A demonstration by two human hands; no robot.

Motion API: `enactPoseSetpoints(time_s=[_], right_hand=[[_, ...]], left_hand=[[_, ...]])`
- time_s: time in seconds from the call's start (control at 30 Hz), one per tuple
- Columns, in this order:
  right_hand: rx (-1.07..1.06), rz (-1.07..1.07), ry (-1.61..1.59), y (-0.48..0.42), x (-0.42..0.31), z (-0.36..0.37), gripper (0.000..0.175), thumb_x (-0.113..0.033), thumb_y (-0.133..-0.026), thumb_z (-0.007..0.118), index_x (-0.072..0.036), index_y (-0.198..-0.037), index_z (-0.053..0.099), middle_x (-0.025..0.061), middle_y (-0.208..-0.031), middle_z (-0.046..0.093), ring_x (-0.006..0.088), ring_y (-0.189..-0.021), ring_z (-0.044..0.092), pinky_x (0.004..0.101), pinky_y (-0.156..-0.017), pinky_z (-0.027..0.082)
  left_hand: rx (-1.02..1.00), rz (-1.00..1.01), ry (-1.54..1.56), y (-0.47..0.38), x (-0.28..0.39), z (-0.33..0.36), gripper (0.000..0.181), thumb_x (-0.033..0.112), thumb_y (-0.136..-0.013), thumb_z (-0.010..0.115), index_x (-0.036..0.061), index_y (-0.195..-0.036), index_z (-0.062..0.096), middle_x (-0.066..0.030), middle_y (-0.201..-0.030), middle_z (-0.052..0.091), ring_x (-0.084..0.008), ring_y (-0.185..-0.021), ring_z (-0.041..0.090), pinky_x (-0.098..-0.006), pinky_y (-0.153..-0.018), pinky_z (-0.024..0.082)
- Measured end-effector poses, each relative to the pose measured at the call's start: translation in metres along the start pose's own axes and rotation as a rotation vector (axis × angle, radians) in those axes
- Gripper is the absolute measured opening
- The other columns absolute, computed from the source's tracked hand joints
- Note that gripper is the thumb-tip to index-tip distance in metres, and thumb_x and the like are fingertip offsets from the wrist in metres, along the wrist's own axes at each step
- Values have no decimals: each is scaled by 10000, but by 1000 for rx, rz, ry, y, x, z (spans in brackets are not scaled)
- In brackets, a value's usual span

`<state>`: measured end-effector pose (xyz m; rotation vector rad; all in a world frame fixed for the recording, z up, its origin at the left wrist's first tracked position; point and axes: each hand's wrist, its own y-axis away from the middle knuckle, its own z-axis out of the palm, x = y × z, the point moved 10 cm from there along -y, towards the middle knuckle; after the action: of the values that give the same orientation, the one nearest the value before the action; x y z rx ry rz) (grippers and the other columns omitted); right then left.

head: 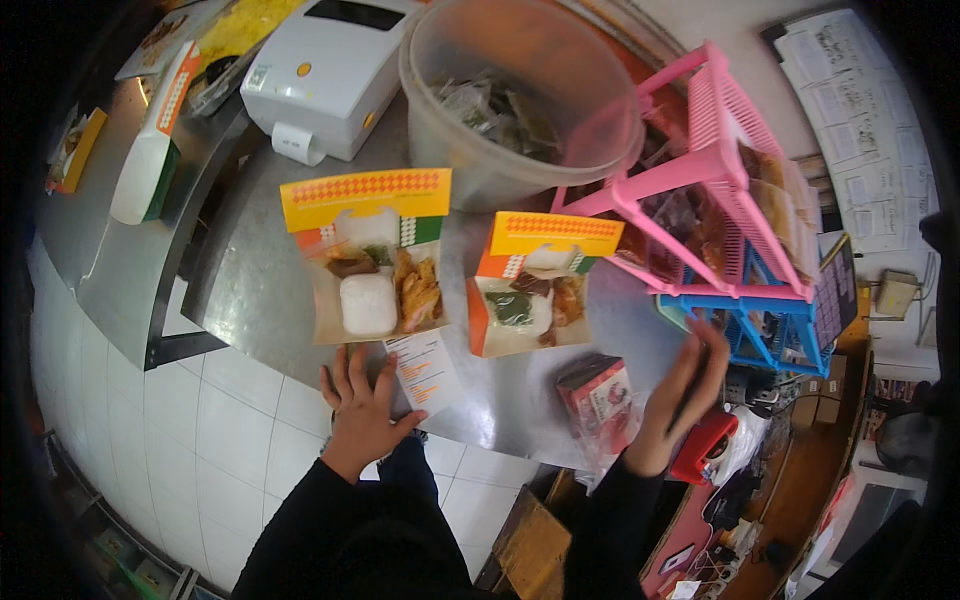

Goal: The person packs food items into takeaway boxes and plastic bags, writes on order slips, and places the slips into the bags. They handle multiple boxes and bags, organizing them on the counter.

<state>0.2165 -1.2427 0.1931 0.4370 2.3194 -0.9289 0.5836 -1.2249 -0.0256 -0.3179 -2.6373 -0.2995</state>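
Observation:
My left hand lies with spread fingers at the steel table's near edge, its fingertips beside a printed paper slip and just below a larger open meal box. That box holds white rice, fried chicken and a small packet. To its right stands a smaller open meal box with rice, a green sachet and chicken. My right hand, blurred, is raised near the blue basket, holding nothing that I can see. Between the hands lies a red packaged bundle in clear plastic.
A large plastic tub of sachets stands behind the boxes, beside a white label printer. Pink and blue baskets with packets are stacked at the right. Another steel counter at the left bears a long carton.

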Motion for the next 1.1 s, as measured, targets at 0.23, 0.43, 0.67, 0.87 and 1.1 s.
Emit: enactPoseSetpoints(time_s=[0.23,0.43,0.67,0.87,1.1], right_hand=[[-185,-511,258,-128,14,97,310,-65,-972,599,-4,-1276,589,224,-1207,661,374,-1147,632,429,-1021,460],[-378,-436,79,-154,47,116,313,23,-805,718,-45,-1085,597,137,-950,585,319,-950,591,396,-905,462],[-169,-638,66,-92,28,64,190,83,-853,674,-7,-1019,656,209,-1198,646,333,-1107,637,391,-951,490],[-457,574,-1258,104,12,76,194,-180,-1042,516,-48,-936,612,131,-940,659,289,-879,644,467,-919,522],[-1050,474,-723,293,-116,88,114,-2,-971,690,-13,-1031,593,124,-1030,726,149,-947,683,290,-864,541]], left_hand=[[-28,-46,-10,0,-5,5,976,701,-773,746,91,-1489,485,-313,-1627,180,-561,-1531,-1,-758,-1145,-24],[-3,-53,-4,0,-7,4,987,695,-748,772,127,-1500,481,-308,-1623,192,-570,-1527,1,-781,-1132,-22],[-5,-59,12,1,-8,4,999,696,-734,782,138,-1505,477,-300,-1627,190,-563,-1532,-6,-788,-1127,-27],[-27,-56,52,2,-13,11,962,662,-760,781,145,-1505,463,-289,-1644,157,-546,-1545,-24,-783,-1138,-25],[148,117,552,36,-29,-61,743,170,-801,823,131,-1449,461,-234,-1471,359,-478,-1399,356,-603,-1167,303]])
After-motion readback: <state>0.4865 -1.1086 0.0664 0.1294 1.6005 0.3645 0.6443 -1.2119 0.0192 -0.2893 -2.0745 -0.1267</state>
